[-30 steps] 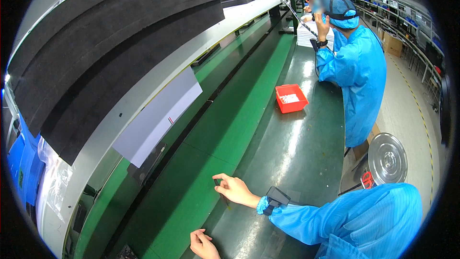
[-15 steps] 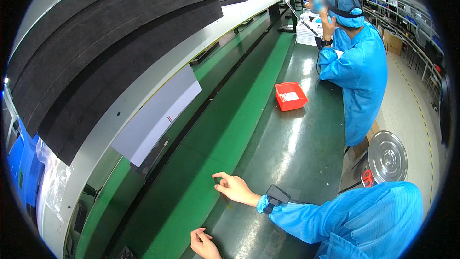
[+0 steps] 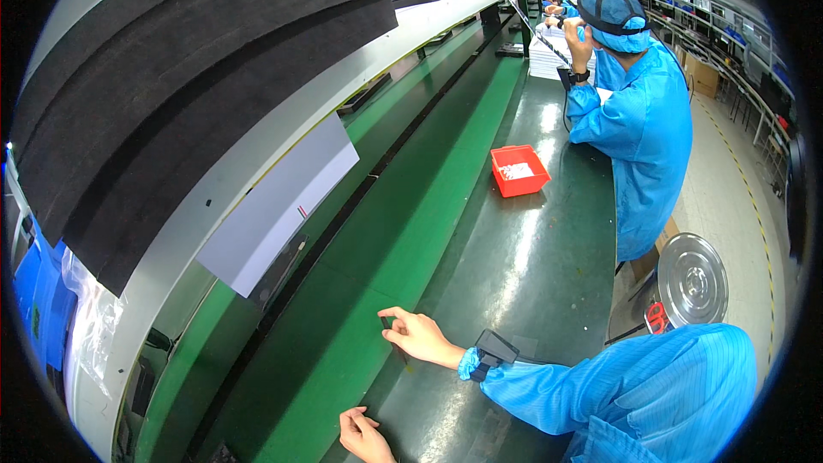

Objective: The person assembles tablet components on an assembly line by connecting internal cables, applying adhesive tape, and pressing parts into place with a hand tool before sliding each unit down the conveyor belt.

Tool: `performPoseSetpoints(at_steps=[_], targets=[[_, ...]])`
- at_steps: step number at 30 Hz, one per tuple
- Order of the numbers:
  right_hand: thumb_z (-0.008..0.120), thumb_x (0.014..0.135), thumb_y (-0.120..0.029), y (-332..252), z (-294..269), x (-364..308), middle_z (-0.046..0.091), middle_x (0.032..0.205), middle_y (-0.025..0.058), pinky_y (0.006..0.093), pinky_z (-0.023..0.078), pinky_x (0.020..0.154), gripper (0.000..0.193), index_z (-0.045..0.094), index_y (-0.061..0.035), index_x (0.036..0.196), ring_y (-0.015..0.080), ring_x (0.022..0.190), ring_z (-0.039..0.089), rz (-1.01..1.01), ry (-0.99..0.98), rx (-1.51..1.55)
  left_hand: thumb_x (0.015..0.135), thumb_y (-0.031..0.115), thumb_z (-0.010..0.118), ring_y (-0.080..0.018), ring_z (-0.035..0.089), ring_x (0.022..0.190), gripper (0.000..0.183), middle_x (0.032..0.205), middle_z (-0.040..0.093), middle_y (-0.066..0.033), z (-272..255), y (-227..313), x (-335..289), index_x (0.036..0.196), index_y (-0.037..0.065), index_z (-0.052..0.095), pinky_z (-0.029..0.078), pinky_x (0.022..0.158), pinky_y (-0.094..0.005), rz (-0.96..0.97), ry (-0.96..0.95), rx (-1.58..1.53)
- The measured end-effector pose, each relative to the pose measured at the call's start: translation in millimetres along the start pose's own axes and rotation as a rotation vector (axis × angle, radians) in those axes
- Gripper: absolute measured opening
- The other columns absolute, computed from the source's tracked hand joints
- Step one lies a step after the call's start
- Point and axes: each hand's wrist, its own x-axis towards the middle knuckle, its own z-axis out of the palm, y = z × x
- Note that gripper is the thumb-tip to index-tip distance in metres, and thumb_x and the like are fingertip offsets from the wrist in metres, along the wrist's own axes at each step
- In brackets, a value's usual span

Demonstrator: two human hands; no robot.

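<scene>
My right hand (image 3: 418, 338) hovers over the boundary of the green belt and the dark bench, its arm in a blue sleeve with a black device strapped at the wrist. Thumb and index finger hold a thin dark piece (image 3: 386, 323), too small to identify. Nearer the lower edge, my left hand (image 3: 364, 437) is partly cut off by the frame. Its fingers are loosely curled with their tips apart, and nothing shows in them. A red bin (image 3: 519, 171) with small white pieces stands farther along the bench.
A green conveyor belt (image 3: 407, 244) runs beside the bench (image 3: 489, 291). Above it, a shelf bears black foam sheets (image 3: 214, 77), and a white paper (image 3: 279, 206) hangs below. A co-worker in blue (image 3: 639, 129) is at the right, near a round metal stool (image 3: 693, 279).
The co-worker's head has turned away, and the raised hand has shifted slightly left. My two hands stay almost where they were. The whole view has shifted very slightly.
</scene>
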Motion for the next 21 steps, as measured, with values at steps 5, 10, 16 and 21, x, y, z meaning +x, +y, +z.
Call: performPoseSetpoints(at_steps=[5,10,16,21], targets=[[0.066,0.095,-0.029,0.8,0.4,0.7,0.073,0.078,0.0060,0.0408,0.053,0.068,0.047,0.060,-0.0103,0.139,0.0260,0.072,0.072,-0.004,0.006,-0.002,0.102,0.011,0.053,-0.0168,0.055,0.064,0.022,0.068,0.060,-0.0047,-0.1,2.7,0.7,0.098,0.003,0.072,0.046,0.064,-0.0332,-0.005,-0.002,0.017],[0.066,0.095,-0.029,-0.9,-0.3,0.4,0.073,0.077,0.0063,0.0406,0.053,0.068,0.047,0.061,-0.0098,0.138,0.0259,0.072,0.072,-0.006,0.002,-0.008,0.102,0.012,0.053,-0.0173,0.055,0.064,0.022,0.068,0.060,-0.0048,0.1,-0.8,1.2,0.098,0.003,0.072,0.046,0.064,-0.0337,0.024,0.004,0.028],[0.066,0.095,-0.029,3.5,1.7,1.7,0.073,0.078,0.0065,0.0408,0.053,0.068,0.047,0.061,-0.0098,0.138,0.0262,0.071,0.071,-0.017,0.009,-0.005,0.102,0.012,0.053,-0.0174,0.055,0.064,0.022,0.068,0.060,-0.0049,0.4,-4.3,1.7,0.098,0.003,0.072,0.046,0.064,-0.0339,0.011,-0.006,0.024],[0.066,0.095,-0.029,4.3,0.9,1.5,0.073,0.078,0.0065,0.0413,0.053,0.068,0.047,0.060,-0.0099,0.138,0.0264,0.072,0.071,-0.012,0.006,-0.018,0.102,0.012,0.053,-0.0170,0.055,0.063,0.022,0.068,0.059,-0.0048,1.3,-3.5,1.7,0.098,0.003,0.072,0.046,0.063,-0.0337,0.019,-0.003,0.031]])
